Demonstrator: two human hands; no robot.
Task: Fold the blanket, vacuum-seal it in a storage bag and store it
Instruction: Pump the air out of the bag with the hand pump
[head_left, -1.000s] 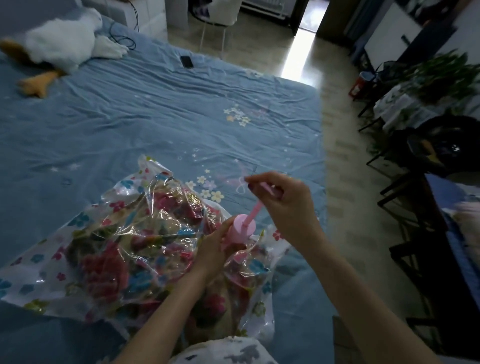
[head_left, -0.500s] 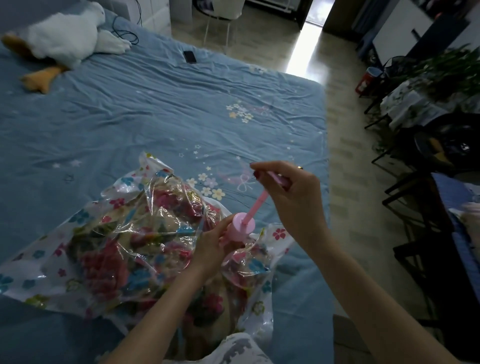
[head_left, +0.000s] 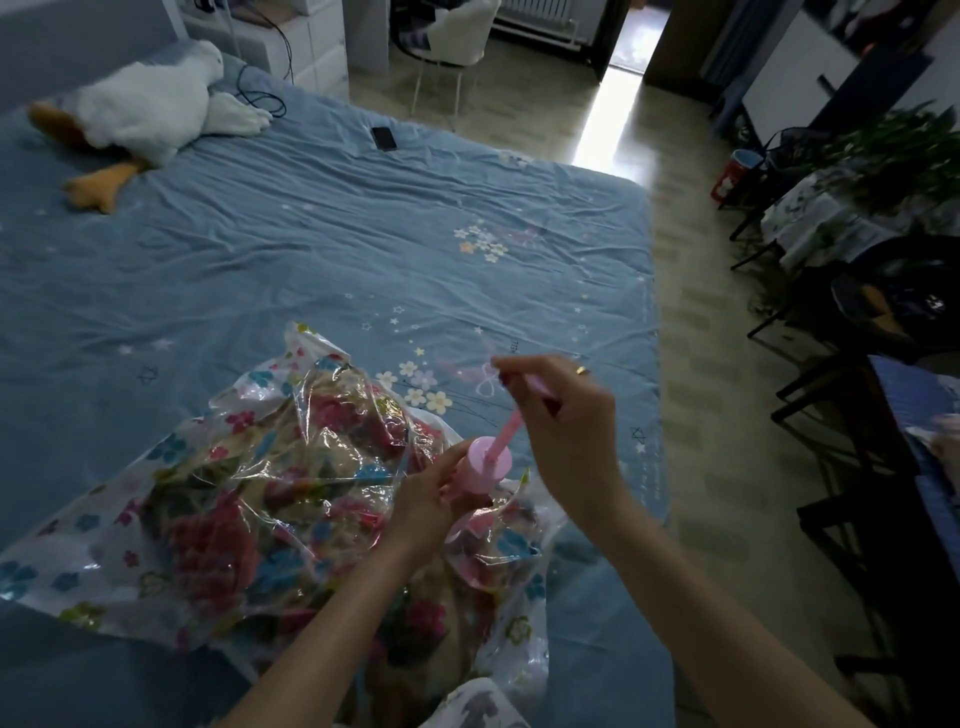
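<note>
Under both my hands spreads one wide bed (head_left: 322, 249), its blue sheet soft and creased. On it, beneath my wrists, lies one storage bag (head_left: 171, 535): clear, crinkly, glossy plastic printed with small flowers, swollen round the one folded blanket (head_left: 218, 540), a floral fabric in red, blue and tan. Far beyond my left hand lies one plush goose (head_left: 150, 106), white and fluffy. My left hand (head_left: 426, 499) curls round the one pink hand pump (head_left: 480, 467), a smooth plastic cylinder standing on the bag. My right hand (head_left: 566, 431) pinches the pump's thin plunger handle (head_left: 535, 387), raised above the cylinder.
</note>
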